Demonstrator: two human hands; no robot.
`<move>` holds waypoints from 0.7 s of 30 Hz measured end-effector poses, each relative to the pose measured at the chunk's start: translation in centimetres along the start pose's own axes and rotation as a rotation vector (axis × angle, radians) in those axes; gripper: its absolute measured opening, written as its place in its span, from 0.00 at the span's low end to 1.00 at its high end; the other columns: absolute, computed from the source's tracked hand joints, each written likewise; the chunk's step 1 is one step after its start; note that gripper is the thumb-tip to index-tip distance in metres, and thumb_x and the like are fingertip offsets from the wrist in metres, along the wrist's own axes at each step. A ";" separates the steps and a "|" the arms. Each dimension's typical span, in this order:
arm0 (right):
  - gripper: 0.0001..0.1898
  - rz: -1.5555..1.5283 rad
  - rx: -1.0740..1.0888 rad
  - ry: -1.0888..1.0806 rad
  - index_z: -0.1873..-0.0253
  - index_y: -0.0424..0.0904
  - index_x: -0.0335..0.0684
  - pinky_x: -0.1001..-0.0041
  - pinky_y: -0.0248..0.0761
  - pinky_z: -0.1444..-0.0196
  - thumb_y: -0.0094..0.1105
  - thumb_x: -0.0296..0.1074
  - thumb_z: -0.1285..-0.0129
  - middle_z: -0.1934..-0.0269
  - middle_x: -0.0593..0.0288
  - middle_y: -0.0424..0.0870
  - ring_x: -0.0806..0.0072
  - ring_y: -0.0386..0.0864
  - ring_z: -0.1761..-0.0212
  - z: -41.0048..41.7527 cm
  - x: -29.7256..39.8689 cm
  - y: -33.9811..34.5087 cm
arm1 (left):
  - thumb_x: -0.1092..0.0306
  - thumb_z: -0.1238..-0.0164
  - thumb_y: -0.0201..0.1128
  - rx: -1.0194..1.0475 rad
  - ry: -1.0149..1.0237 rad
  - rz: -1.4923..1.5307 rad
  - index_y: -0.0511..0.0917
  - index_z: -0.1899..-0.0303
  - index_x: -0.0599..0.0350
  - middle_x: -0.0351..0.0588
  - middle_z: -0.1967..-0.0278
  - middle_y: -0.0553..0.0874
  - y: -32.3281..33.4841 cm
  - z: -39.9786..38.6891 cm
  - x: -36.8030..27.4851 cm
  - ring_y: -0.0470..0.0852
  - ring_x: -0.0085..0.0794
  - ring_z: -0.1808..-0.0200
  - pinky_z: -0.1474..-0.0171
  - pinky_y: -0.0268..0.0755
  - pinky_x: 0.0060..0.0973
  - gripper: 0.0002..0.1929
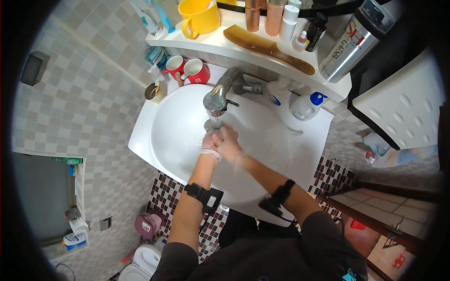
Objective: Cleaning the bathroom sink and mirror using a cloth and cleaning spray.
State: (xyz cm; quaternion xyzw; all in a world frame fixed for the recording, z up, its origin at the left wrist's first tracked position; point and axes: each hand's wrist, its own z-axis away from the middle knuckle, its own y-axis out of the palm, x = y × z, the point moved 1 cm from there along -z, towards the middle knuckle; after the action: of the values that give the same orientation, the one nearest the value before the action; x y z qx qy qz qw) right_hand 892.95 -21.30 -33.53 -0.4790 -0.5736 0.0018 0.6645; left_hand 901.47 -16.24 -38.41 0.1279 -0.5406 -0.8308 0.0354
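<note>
Over the white washbasin (172,140), water runs from the chrome faucet (218,100) in a short stream. Just below the spout, my left hand (211,140) and my right hand (229,142) press together, blurred by motion. A small grey thing (212,125) shows at the fingertips under the water; whether it is a held item or the basin's drain, I cannot tell. Around my left wrist is a pale, translucent band (211,153); a fainter one circles the right wrist. The fingers partly hide each other, so their grip is unclear.
A white shelf (200,44) overhangs the basin's back, bearing a yellow mug (200,17), a comb (267,49) and a spray can (355,42). Red cups (197,72) stand at the back left rim. A blue-topped pump bottle (306,107) stands at right.
</note>
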 end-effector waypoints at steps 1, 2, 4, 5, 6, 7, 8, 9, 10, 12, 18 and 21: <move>0.19 0.004 -0.001 0.011 0.49 0.67 0.33 0.65 0.64 0.47 0.53 0.41 0.39 0.49 0.42 0.71 0.54 0.71 0.49 -1.5 -2.2 -0.6 | 0.62 0.29 0.45 -0.358 0.109 -0.111 0.67 0.47 0.57 0.50 0.49 0.76 1.2 0.0 1.1 0.73 0.44 0.45 0.40 0.62 0.47 0.15; 0.18 -0.211 -0.031 0.246 0.50 0.68 0.33 0.65 0.65 0.49 0.52 0.40 0.38 0.50 0.43 0.71 0.54 0.71 0.50 -3.2 -7.1 -2.9 | 0.66 0.30 0.40 -0.466 0.076 -0.193 0.64 0.44 0.55 0.53 0.45 0.71 7.7 0.0 4.0 0.70 0.49 0.43 0.41 0.56 0.59 0.16; 0.16 -0.475 -0.025 0.423 0.52 0.68 0.33 0.65 0.65 0.50 0.52 0.40 0.38 0.51 0.43 0.72 0.54 0.72 0.51 -3.9 -8.6 -3.8 | 0.62 0.29 0.40 -0.419 0.033 -0.213 0.64 0.43 0.55 0.53 0.44 0.71 9.9 1.3 3.9 0.69 0.50 0.43 0.41 0.56 0.58 0.17; 0.15 -0.315 -0.112 0.333 0.53 0.68 0.33 0.65 0.66 0.51 0.51 0.39 0.37 0.51 0.45 0.72 0.55 0.73 0.53 -3.8 -9.0 -4.0 | 0.59 0.28 0.39 -0.369 -0.020 -0.227 0.64 0.43 0.55 0.53 0.44 0.71 10.1 1.5 4.0 0.69 0.50 0.43 0.41 0.57 0.56 0.18; 0.14 -0.157 -0.192 0.233 0.55 0.68 0.33 0.65 0.66 0.52 0.51 0.39 0.37 0.51 0.46 0.73 0.56 0.74 0.54 -3.9 -8.9 -4.2 | 0.59 0.28 0.39 -0.373 -0.011 -0.227 0.64 0.43 0.55 0.53 0.44 0.71 10.0 1.4 3.6 0.69 0.50 0.43 0.41 0.57 0.56 0.18; 0.14 -0.170 -0.174 0.228 0.55 0.68 0.33 0.65 0.66 0.52 0.51 0.39 0.37 0.51 0.46 0.73 0.56 0.74 0.54 -3.5 -6.9 -4.3 | 0.56 0.28 0.39 -0.335 0.052 -0.117 0.64 0.43 0.54 0.53 0.45 0.71 8.8 1.3 2.4 0.69 0.49 0.43 0.39 0.56 0.53 0.19; 0.14 -0.356 -0.045 0.267 0.55 0.69 0.34 0.65 0.66 0.51 0.52 0.39 0.38 0.51 0.47 0.73 0.56 0.73 0.54 -2.5 -5.0 -4.2 | 0.53 0.28 0.38 -0.292 0.112 -0.009 0.65 0.44 0.54 0.53 0.45 0.71 7.7 1.2 1.5 0.68 0.48 0.43 0.38 0.56 0.50 0.20; 0.15 -0.529 0.071 0.305 0.55 0.69 0.34 0.64 0.65 0.50 0.54 0.39 0.39 0.51 0.48 0.73 0.56 0.72 0.53 -1.9 -3.3 -4.6 | 0.53 0.28 0.38 -0.290 0.113 -0.008 0.65 0.44 0.54 0.53 0.45 0.71 6.5 0.4 1.1 0.68 0.48 0.43 0.38 0.56 0.50 0.20; 0.15 -0.530 0.070 0.305 0.55 0.69 0.34 0.64 0.65 0.50 0.54 0.39 0.39 0.51 0.48 0.73 0.56 0.72 0.53 -0.9 -2.0 -4.2 | 0.51 0.29 0.40 -0.276 0.073 -0.006 0.65 0.44 0.53 0.52 0.47 0.73 5.1 -0.5 1.0 0.71 0.47 0.45 0.41 0.61 0.49 0.20; 0.17 -0.351 -0.023 -0.021 0.53 0.70 0.36 0.62 0.62 0.47 0.57 0.39 0.43 0.49 0.49 0.72 0.54 0.70 0.51 0.9 2.1 -2.4 | 0.48 0.31 0.41 0.360 -0.055 -0.128 0.68 0.48 0.56 0.52 0.55 0.77 1.1 -0.2 -0.7 0.76 0.46 0.53 0.48 0.70 0.43 0.23; 0.16 -0.295 -0.141 0.223 0.58 0.70 0.36 0.59 0.59 0.46 0.57 0.42 0.44 0.53 0.45 0.73 0.50 0.68 0.51 -2.7 -4.2 -3.3 | 0.60 0.28 0.40 -0.225 0.160 -0.249 0.66 0.48 0.61 0.54 0.49 0.74 6.4 -0.8 3.0 0.72 0.43 0.46 0.42 0.65 0.39 0.17; 0.16 -0.270 -0.133 0.347 0.57 0.69 0.35 0.60 0.61 0.48 0.54 0.43 0.41 0.52 0.46 0.74 0.52 0.70 0.50 -2.8 -6.3 -4.2 | 0.64 0.30 0.45 -0.326 0.154 -0.028 0.64 0.44 0.61 0.55 0.43 0.70 7.7 1.5 2.3 0.67 0.44 0.40 0.37 0.59 0.42 0.17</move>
State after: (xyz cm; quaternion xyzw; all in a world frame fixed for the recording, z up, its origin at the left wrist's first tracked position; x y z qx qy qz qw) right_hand 890.61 -28.83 -35.31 -0.4336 -0.5086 -0.2074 0.7143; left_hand 898.27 -18.53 -31.30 0.1913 -0.3924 -0.8956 0.0854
